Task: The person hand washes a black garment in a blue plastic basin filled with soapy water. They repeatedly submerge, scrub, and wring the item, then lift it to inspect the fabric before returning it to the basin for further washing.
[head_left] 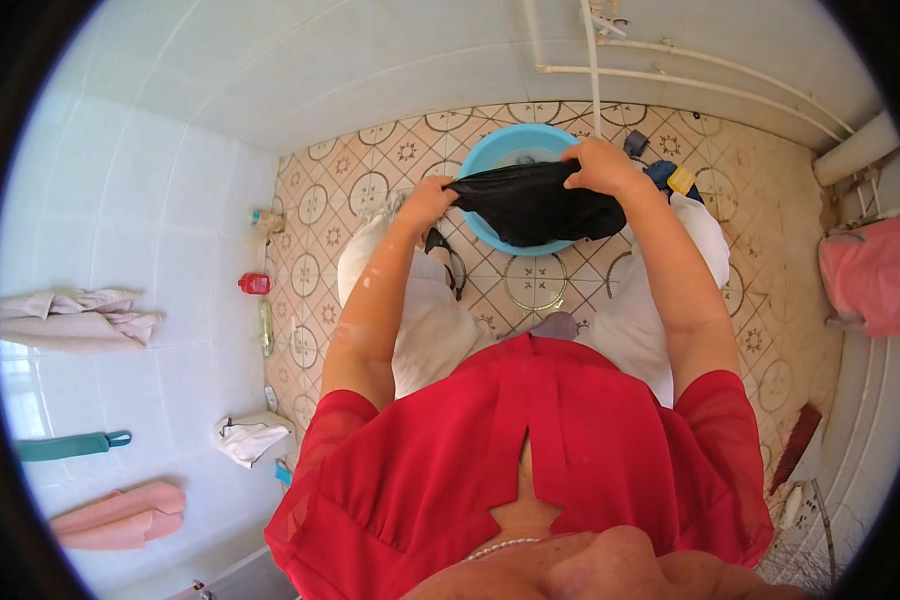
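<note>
A black cloth garment (pixel 540 203) is stretched between my two hands over a light blue basin (pixel 483 150). At its left end, my left hand (pixel 430 203) is closed on a bunched corner. My right hand (pixel 598 167) grips the upper edge near the other end, and the fabric hangs down past it. The garment covers much of the basin, and its lower part hangs over the near rim. Some greyish water (pixel 518 156) shows at the far side, with something dark in it that I cannot make out. The exact kind of garment is unclear.
Patterned tiles (pixel 535 280) cover the floor. Right of the basin lie a dark brush-like item (pixel 636 143) and a yellow object (pixel 681 180). Along the left wall stand a red container (pixel 254 284) and a clear bottle (pixel 266 328). White pipes (pixel 690 80) run along the far wall.
</note>
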### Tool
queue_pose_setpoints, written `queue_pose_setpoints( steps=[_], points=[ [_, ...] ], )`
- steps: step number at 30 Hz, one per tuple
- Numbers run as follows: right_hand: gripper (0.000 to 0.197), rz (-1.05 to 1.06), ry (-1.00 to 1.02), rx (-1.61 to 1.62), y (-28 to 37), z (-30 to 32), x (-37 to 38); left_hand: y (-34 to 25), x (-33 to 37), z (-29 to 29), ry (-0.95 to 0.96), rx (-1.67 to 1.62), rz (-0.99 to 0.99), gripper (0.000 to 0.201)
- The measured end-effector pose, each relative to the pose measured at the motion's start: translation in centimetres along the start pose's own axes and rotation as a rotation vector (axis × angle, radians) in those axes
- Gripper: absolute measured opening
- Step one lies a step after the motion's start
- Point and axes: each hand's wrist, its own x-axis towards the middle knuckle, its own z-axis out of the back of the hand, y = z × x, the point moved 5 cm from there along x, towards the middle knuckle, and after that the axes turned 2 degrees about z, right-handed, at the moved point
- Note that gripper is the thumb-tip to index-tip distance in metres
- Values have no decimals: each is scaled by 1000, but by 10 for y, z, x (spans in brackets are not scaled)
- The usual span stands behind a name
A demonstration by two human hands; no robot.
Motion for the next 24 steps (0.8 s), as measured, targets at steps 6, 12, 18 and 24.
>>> queue_pose_setpoints(
  steps=[6,12,18,24],
  points=[
    [24,47,-249,195,11,27,0,-20,-18,8,-15,-840,61,22],
    [31,151,-314,343,86,59,-5,4,-7,-31,80,-835,73,38],
    [31,334,-423,391,163,119,-16,-40,-20,-59,205,-611,-95,76],
    [20,419,-408,606,237,175,-24,-67,-17,-48,6,-684,-192,51]
  ],
)
